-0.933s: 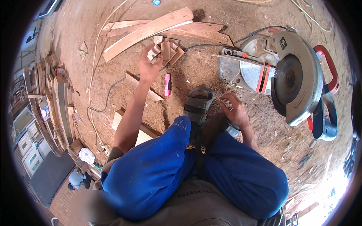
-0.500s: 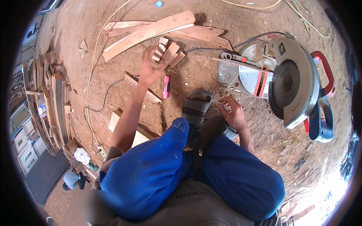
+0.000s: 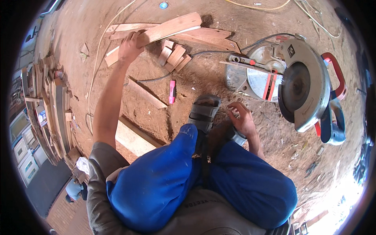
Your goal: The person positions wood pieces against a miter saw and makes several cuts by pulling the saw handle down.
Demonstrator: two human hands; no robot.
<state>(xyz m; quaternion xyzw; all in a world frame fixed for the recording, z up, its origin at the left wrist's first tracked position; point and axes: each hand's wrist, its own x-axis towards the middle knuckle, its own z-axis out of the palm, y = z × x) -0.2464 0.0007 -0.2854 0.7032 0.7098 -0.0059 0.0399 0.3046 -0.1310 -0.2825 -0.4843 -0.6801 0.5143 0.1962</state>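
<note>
Ahead on the left, my left hand [image 3: 130,47] has its fingers curled over the upper edge of a long wooden plank [image 3: 172,29], near its left end. This plank lies slantwise across other boards [image 3: 211,36] on the ground. Just right of that hand sits a small pile of short wood offcuts [image 3: 175,56]. Near my right foot, my right hand [image 3: 243,120] hangs with loosely bent fingers, holding nothing. A pink highlighter-like marker [image 3: 172,92] lies on the soil between the hands, beside a narrow wood strip [image 3: 147,93].
A mitre saw [image 3: 299,82] stands at the right, its dark cable [image 3: 211,51] running behind the offcuts. Stacked timber [image 3: 55,105] lies far left. By my left knee is a pale board [image 3: 135,137]. A person [image 3: 74,189] is in the lower-left background. A yellow hose [image 3: 258,7] crosses the far ground.
My left hand has let go of the small offcuts, leaving them piled on the ground. It has moved left and onto the long plank. The right hand stays put.
</note>
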